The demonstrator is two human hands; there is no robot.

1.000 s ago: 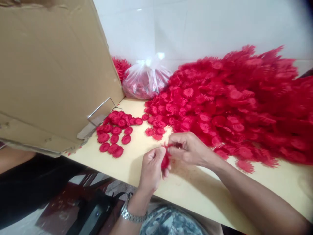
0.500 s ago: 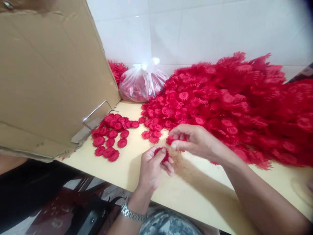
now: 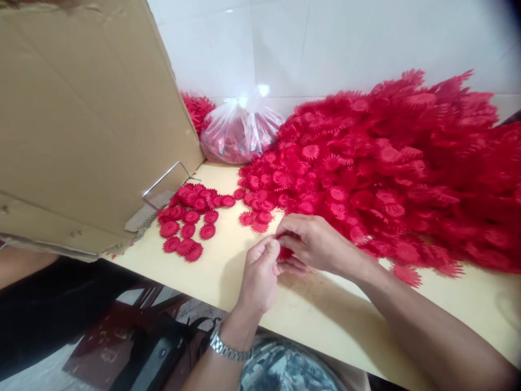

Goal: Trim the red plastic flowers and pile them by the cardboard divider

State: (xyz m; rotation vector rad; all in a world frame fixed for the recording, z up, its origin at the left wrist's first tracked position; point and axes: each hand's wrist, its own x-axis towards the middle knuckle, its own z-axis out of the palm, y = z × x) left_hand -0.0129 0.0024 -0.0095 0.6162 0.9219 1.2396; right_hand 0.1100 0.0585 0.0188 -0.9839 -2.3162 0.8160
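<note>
My left hand (image 3: 260, 277) and my right hand (image 3: 317, 241) meet over the front part of the table. Between them they grip a red, fringed flower disc (image 3: 286, 253), mostly covered by my fingers. The left thumb presses against it, while the right fingers curl around its far side. Whether the right hand has a second piece cannot be made out. To the left lies a small group of finished-looking round red discs (image 3: 190, 216) with toothed edges. Behind my right hand spreads a large heap of red fringed discs (image 3: 366, 179).
A tied clear plastic bag (image 3: 240, 136) of red pieces leans by the white tiled wall (image 3: 350, 49). At left stands a tall cardboard panel (image 3: 89, 119) with a bent metal wire (image 3: 163, 178). Another person's dark clothing (image 3: 57, 309) shows beyond it. The yellowish table (image 3: 228, 244) has its edge near me.
My right hand has come left and down to my left hand, bringing a red piece to the disc there. The camera view has shifted slightly.
</note>
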